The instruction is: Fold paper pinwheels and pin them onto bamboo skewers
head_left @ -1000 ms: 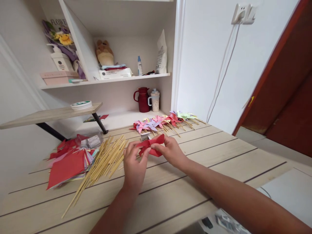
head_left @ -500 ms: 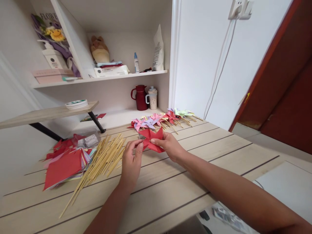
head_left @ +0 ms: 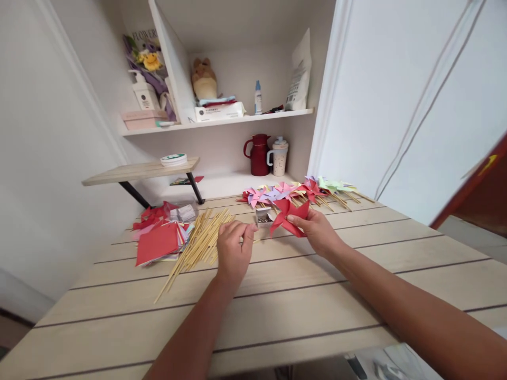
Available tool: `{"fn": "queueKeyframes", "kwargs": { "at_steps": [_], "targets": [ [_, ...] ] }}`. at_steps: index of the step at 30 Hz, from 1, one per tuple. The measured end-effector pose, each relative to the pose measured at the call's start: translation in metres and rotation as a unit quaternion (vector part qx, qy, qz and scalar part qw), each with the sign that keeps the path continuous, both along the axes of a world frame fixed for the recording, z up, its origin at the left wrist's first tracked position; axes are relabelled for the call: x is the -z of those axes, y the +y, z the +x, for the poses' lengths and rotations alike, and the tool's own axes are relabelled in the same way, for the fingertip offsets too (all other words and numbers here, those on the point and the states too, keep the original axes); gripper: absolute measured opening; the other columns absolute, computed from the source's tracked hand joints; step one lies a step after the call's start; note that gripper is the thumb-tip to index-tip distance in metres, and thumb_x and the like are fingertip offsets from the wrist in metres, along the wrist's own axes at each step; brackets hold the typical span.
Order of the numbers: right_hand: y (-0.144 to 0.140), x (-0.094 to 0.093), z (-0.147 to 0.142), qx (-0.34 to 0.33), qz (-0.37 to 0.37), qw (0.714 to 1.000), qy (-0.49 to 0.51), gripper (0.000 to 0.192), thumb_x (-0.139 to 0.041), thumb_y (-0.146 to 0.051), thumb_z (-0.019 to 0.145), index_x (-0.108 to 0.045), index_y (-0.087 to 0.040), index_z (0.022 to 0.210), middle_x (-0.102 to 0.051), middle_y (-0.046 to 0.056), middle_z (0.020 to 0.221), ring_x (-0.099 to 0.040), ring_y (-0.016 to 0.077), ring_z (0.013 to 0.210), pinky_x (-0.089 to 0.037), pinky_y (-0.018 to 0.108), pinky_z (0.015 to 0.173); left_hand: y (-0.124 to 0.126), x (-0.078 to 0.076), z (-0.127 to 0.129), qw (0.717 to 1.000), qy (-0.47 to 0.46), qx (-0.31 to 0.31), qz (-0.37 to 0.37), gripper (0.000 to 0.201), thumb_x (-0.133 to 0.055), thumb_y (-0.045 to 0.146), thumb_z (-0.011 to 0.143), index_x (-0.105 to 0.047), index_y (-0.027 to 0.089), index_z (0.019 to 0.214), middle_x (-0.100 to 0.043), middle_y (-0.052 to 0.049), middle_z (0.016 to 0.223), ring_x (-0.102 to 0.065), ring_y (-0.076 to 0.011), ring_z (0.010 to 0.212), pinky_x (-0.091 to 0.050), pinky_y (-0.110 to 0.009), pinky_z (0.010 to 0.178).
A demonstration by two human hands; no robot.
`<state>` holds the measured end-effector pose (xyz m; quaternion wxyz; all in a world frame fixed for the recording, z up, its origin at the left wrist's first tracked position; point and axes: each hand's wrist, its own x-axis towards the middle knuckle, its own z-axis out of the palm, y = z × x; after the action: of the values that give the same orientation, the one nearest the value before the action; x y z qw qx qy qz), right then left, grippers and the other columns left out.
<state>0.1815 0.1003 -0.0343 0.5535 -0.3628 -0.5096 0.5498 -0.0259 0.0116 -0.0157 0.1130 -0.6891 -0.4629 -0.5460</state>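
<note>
Red pinwheel, ready for its stick
Right hand (head_left: 319,235) pinches the red paper pinwheel (head_left: 289,216) by its folds, keeping its shape — left hand (head_left: 233,248), fingers loosely curled and empty, rests by the bamboo sticks (head_left: 198,245).

Standing on the lower shelf: red jug (head_left: 257,154) beside lidded cup (head_left: 279,156). Sitting on the upper shelf (head_left: 222,121): plush toy (head_left: 204,79), small blue-capped bottle (head_left: 257,97), white pouch (head_left: 299,76). Lying along the table's (head_left: 277,311) far edge: row of finished pinwheels (head_left: 301,189).

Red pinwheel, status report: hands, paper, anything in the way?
Right hand pinches red pinwheel above table. Left hand empty, fingers by small box and bamboo sticks. Nothing between them.
</note>
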Motion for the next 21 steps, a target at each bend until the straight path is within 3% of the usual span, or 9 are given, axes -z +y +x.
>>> {"fn": "queueKeyframes", "kwargs": {
  "at_steps": [3, 5, 9, 12, 16, 21],
  "targets": [
    [-0.003, -0.001, -0.001, -0.008, -0.006, 1.000, -0.002, 0.040, -0.094, -0.046, 0.055, -0.072, -0.019, 0.075, -0.070, 0.001, 0.072, -0.056, 0.0153, 0.064, -0.042, 0.030, 0.063, -0.012, -0.017, 0.001, 0.997, 0.062, 0.003, 0.056, 0.025, -0.052, 0.023, 0.100, -0.067, 0.022, 0.080, -0.071, 0.000, 0.074, -0.065, -0.0167, 0.074, -0.045, -0.036, 0.087],
    [-0.006, -0.003, -0.003, -0.015, 0.002, 1.000, 0.003, 0.039, -0.094, -0.046, 0.056, -0.071, -0.019, 0.073, -0.069, 0.001, 0.070, -0.055, 0.0153, 0.063, -0.043, 0.031, 0.063, -0.017, -0.024, 0.002, 0.987, 0.150, 0.010, 0.050, 0.023, -0.052, 0.022, 0.099, -0.067, 0.022, 0.081, -0.072, -0.001, 0.077, -0.066, -0.0174, 0.076, -0.044, -0.038, 0.093],
    [-0.009, -0.008, -0.004, -0.020, 0.007, 1.000, 0.021, 0.038, -0.093, -0.045, 0.057, -0.072, -0.019, 0.075, -0.071, 0.002, 0.072, -0.058, 0.0168, 0.066, -0.047, 0.033, 0.067, -0.016, -0.019, -0.007, 0.957, 0.289, -0.009, -0.007, 0.022, -0.050, 0.022, 0.099, -0.070, 0.023, 0.089, -0.073, -0.006, 0.086, -0.066, -0.0206, 0.082, -0.046, -0.042, 0.099],
    [-0.008, -0.011, -0.003, -0.008, -0.001, 0.999, 0.041, 0.041, -0.093, -0.045, 0.054, -0.072, -0.020, 0.078, -0.074, 0.003, 0.076, -0.062, 0.0196, 0.072, -0.050, 0.036, 0.072, -0.011, -0.006, -0.031, 0.948, 0.293, -0.071, -0.101, 0.026, -0.049, 0.013, 0.094, -0.073, 0.022, 0.099, -0.073, -0.012, 0.101, -0.065, -0.0269, 0.097, -0.049, -0.045, 0.096],
    [-0.004, -0.011, 0.001, -0.011, -0.010, 0.997, 0.078, 0.041, -0.094, -0.042, 0.054, -0.075, -0.020, 0.083, -0.076, 0.003, 0.083, -0.065, 0.0198, 0.079, -0.051, 0.037, 0.081, -0.004, 0.002, -0.074, 0.899, 0.291, -0.188, -0.268, 0.035, -0.044, 0.007, 0.090, -0.073, 0.021, 0.102, -0.070, -0.012, 0.112, -0.064, -0.0269, 0.104, -0.050, -0.040, 0.094],
    [0.001, -0.007, 0.002, -0.021, -0.033, 0.995, 0.090, 0.044, -0.095, -0.040, 0.052, -0.077, -0.020, 0.086, -0.078, 0.003, 0.088, -0.066, 0.0197, 0.082, -0.051, 0.036, 0.083, 0.006, -0.009, -0.111, 0.887, 0.244, -0.269, -0.286, 0.040, -0.036, 0.013, 0.095, -0.070, 0.020, 0.114, -0.065, -0.012, 0.122, -0.062, -0.0265, 0.107, -0.048, -0.036, 0.093]
  ]
}}
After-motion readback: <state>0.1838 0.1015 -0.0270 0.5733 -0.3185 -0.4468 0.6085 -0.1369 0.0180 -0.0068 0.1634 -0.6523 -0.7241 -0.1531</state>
